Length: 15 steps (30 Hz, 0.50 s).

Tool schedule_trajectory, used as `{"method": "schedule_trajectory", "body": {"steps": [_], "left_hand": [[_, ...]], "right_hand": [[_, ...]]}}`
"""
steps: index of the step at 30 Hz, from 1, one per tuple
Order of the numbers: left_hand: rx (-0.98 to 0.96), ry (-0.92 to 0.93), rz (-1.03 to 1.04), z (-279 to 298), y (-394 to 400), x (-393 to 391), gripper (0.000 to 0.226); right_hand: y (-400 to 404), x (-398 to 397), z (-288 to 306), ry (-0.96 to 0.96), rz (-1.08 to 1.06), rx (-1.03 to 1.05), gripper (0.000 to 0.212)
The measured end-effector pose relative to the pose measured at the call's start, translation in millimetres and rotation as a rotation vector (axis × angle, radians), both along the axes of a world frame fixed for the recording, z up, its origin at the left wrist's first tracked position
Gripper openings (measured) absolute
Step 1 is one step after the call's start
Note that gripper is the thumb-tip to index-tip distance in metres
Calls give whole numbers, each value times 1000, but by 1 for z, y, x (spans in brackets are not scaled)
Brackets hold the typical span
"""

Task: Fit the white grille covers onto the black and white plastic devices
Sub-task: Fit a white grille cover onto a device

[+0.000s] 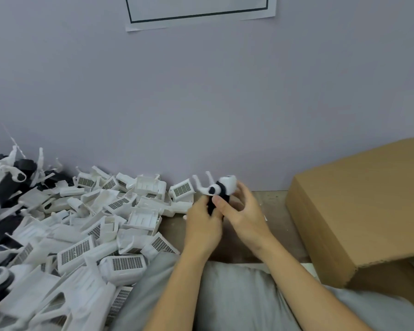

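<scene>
Both your left hand [202, 223] and right hand [243, 211] grip the blurred black and white plastic device [216, 191], long axis upright, white prongs pointing up-left above your left hand.

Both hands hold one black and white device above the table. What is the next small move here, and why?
Probably the left hand should let go and reach to the pile of white grille covers on its side. Both it and the right hand grip the black and white device, neither holds a cover, and motion blur hides whether one is already fitted.
</scene>
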<state>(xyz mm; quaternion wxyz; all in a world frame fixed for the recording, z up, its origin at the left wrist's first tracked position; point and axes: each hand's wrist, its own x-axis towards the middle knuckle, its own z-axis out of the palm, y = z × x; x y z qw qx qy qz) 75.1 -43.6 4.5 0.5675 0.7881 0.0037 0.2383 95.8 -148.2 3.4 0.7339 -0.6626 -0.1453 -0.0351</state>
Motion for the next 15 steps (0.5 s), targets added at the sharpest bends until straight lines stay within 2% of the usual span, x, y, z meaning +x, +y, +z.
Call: {"method": "schedule_trajectory", "body": {"steps": [3, 8, 10, 12, 13, 15], "left_hand": [[215, -69, -174, -1, -7, -6, 41], [279, -111, -123, -3, -9, -2, 31], [240, -123, -101, -1, -10, -1, 26], [94, -117, -7, 1, -10, 0, 20], [-59, -93, 79, 3, -8, 2, 16], [-559, -33, 197, 8, 1, 3, 15]], "right_hand": [[-2, 3, 3, -41, -207, 0, 28], [-3, 2, 5, -45, -307, 75, 30], [-4, 1, 7, -67, -302, 93, 31], [-2, 0, 7, -53, -174, 113, 34], [-1, 1, 5, -17, -130, 102, 37], [-2, 6, 1, 71, -152, 14, 38]]}}
